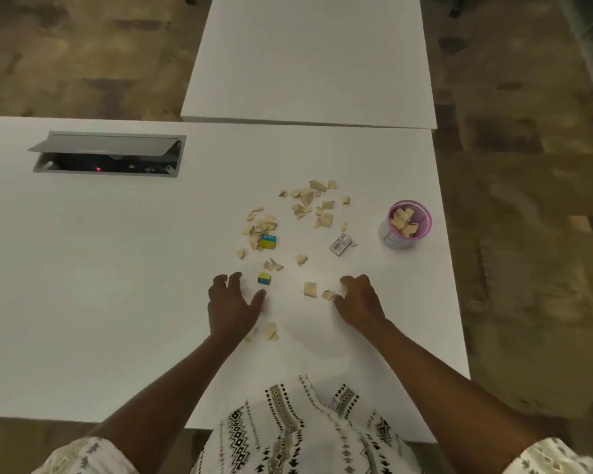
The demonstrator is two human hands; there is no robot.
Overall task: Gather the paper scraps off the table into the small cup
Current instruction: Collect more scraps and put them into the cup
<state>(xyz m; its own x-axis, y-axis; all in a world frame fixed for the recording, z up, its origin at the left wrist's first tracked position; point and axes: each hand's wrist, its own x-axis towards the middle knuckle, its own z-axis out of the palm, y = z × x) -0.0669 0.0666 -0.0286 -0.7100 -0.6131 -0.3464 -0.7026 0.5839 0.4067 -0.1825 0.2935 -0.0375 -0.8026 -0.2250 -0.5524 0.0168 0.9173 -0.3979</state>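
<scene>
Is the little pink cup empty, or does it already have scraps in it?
Not empty: the cup stands upright with several paper scraps piled inside, visible through its open top.

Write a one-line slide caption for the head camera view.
The left hand and right hand reach toward paper scraps strewn on the white table; the small cup already holds several.

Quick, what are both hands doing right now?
Left hand: open, holding nothing.
Right hand: curled beside a paper scrap; cannot tell whether it grips it.
</scene>
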